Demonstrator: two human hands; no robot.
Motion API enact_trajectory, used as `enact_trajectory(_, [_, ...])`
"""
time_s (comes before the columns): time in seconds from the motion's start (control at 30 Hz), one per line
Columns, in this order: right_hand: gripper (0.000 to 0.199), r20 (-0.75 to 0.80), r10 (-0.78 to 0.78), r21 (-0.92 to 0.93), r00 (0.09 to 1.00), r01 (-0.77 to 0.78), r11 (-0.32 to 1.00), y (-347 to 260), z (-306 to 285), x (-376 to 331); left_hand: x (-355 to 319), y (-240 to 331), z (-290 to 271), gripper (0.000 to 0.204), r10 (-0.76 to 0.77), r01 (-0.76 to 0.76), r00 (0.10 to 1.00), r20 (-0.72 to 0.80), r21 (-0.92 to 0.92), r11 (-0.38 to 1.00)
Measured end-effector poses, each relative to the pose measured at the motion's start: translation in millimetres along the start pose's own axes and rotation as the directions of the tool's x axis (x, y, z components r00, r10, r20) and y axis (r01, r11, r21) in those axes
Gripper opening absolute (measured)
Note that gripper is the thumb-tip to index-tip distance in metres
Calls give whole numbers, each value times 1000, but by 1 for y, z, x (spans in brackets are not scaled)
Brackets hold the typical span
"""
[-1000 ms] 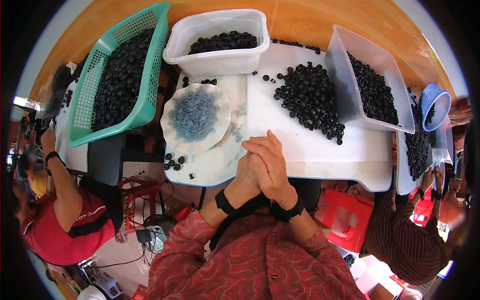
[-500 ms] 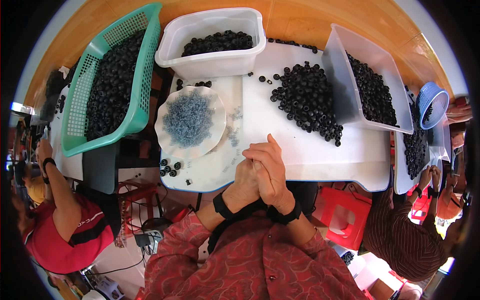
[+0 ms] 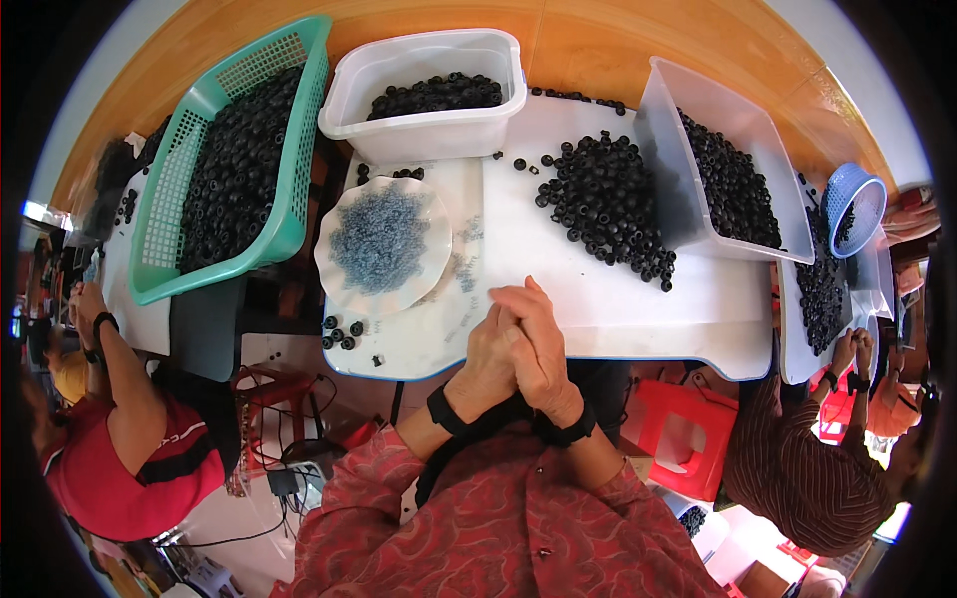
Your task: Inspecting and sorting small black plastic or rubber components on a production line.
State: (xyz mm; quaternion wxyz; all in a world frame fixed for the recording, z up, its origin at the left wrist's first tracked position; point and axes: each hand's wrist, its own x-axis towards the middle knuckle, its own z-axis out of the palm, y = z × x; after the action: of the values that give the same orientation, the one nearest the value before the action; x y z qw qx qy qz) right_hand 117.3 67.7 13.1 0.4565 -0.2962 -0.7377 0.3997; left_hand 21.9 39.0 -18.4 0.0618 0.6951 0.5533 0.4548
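Note:
At the front edge of the white table, my left hand point(image 3: 486, 364) and my right hand point(image 3: 539, 351) are pressed together. The right fingers fold over the left ones, and both hands are closed. Whatever may lie between them is hidden. Ahead and to the left is a white scalloped plate point(image 3: 436, 261) heaped with small clear bluish pieces point(image 3: 377, 239). A pile of black round hollow parts point(image 3: 608, 194) lies ahead and to the right. A few more black parts point(image 3: 342, 334) sit by the table's left front corner.
Along the back stand a green basket point(image 3: 304, 149), a white tub point(image 3: 424, 140) and a translucent bin point(image 3: 688, 189), all holding black parts. At far right is a blue basket point(image 3: 859, 189). Co-workers point(image 3: 140, 448) sit on both sides, and a red stool point(image 3: 688, 434) stands below.
The whole view has shifted slightly. My hands stay clasped at the table edge, with only a small shift of the fingers.

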Motion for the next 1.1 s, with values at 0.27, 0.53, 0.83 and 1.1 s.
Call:
enact_trajectory(0.27, [19, -193, 114, -145, 975, -143, 979, 19, -21, -8, 4, -1, -7, 38, -58, 54, 997, 44, 92, 994])
enact_trajectory(0.53, [7, -44, 499, -86, 866, -500, 862, 19, -32, 12, 4, -2, -3, 46, -61, 58, 998, 17, 148, 987])
enact_trajectory(0.83, [9, -4, 546, -1, 838, -546, 838, 29, -34, 13, 1, -3, -9, 41, -91, 90, 995, 36, 22, 996])
enact_trajectory(1.1, [10, -19, 569, 34, 822, -568, 822, 22, -34, 15, 1, 2, -10, 37, -165, 165, 986, -12, -34, 986])
